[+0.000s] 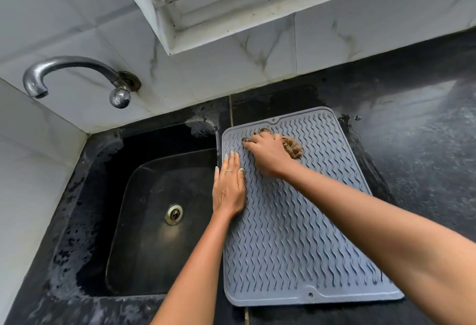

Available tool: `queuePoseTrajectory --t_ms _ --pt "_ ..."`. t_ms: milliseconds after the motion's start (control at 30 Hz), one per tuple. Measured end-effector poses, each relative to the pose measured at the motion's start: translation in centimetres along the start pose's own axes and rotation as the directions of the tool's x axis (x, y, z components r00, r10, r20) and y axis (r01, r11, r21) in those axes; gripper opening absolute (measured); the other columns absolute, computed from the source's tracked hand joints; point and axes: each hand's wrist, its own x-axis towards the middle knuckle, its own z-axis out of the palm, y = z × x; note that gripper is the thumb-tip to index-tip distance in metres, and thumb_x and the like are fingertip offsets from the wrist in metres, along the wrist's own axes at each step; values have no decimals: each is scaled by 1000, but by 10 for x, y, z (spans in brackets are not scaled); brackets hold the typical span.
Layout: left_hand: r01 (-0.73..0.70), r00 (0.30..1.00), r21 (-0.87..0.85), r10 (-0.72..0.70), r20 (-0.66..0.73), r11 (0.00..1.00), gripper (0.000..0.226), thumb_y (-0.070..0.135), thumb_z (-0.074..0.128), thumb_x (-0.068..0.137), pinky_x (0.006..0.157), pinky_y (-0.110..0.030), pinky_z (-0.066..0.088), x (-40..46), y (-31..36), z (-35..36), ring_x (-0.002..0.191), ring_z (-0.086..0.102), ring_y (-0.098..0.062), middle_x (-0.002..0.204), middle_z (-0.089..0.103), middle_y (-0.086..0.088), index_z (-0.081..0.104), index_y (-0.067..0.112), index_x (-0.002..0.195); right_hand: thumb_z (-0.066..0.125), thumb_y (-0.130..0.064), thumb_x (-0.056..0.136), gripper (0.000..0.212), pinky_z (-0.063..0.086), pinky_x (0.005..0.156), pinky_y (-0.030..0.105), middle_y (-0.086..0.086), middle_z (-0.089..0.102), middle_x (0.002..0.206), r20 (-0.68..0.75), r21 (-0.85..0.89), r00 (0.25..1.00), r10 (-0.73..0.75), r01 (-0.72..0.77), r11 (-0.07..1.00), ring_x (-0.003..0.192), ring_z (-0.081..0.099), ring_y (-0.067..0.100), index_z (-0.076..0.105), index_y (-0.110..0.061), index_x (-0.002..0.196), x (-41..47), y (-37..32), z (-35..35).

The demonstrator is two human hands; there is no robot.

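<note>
One sink (pixel 128 221) sits beside one grey mat (pixel 296 234). The left hand (pixel 229 190) lies flat on the mat; the right hand (pixel 268 154) grips one brown scrubber (pixel 293 148).

Dark, seemingly wet counter (pixel 412 131) bears a grey mat (pixel 296 234).

left grip (pixel 229 188) flat — right grip (pixel 268 154) clenched

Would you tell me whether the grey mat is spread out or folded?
Spread out: the grey mat lies flat on the counter, no visible corner turned up, with the left hand pressing flat on it.
</note>
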Motion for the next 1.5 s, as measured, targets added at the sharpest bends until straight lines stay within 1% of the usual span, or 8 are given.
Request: queuePoseTrajectory --t_ms 233,367,500,700,1033,1167,1300,1500 --pt "19 1000 96 -17 -23 995 51 25 21 102 118 -36 -10 3 0 2 148 6 -9 161 10 3 12 16 152 29 -5 79 41 39 71 38 5 70 89 -201 57 966 -160 174 983 86 59 26 69 -8 87 -96 -17 20" --pt "14 1000 163 -15 -1 987 52 26 19 103 119 -36 -10 3 5 1 148 2 -11 161 6 0 8 14 152 47 -2 79 26 38 70 36 -1 69 80 26 108 963 -267 262 959 80 57 20 70 -13 81 -126 -27 17" --pt "-29 1000 9 29 -3 1000 51 22 28 102 121 -31 1 -10 6 -3 148 9 -15 160 15 -4 17 13 152 57 -1 84 26 51 67 32 -4 71 70 -176 330 979 -106 160 930 64 59 9 73 -19 73 -92 -15 -3" --pt "-74 997 -14 73 -30 997 53 23 30 102 119 -28 4 -38 11 6 148 9 -13 160 14 1 16 17 152 49 -5 87 28 39 97 47 6 60 117 -122 114 975 187 -173 978 111 50 26 59 -12 112 -22 2 7" --pt "-58 998 20 59 -17 998 53 23 28 102 120 -31 4 -35 11 10 148 8 -15 161 12 -2 14 15 152 56 -3 67 20 43 58 28 -1 63 53 -347 277 928 135 -36 960 51 52 17 65 -16 55 -147 -35 30" --pt "-31 999 -67 29 -37 997 52 16 35 100 121 -32 6 -50 13 11 148 13 -19 159 18 -6 21 11 150 53 -4 82 21 36 78 30 1 70 78 -355 468 880 317 -126 875 76 58 17 71 -15 77 -95 -26 4" --pt "-34 998 -110 29 -48 993 52 12 36 99 121 -34 7 -61 17 12 148 14 -21 158 20 -9 23 9 149 47 -6 87 32 34 89 39 7 62 118 -169 177 965 200 -170 969 106 50 25 60 -12 115 -58 -19 9" --pt "-40 998 -4 40 -50 999 53 18 30 101 121 -31 6 -65 14 11 148 11 -17 160 15 -5 17 12 151 43 1 73 32 36 57 28 5 71 64 -319 174 944 84 -29 984 58 56 20 72 -10 69 -143 -48 35"
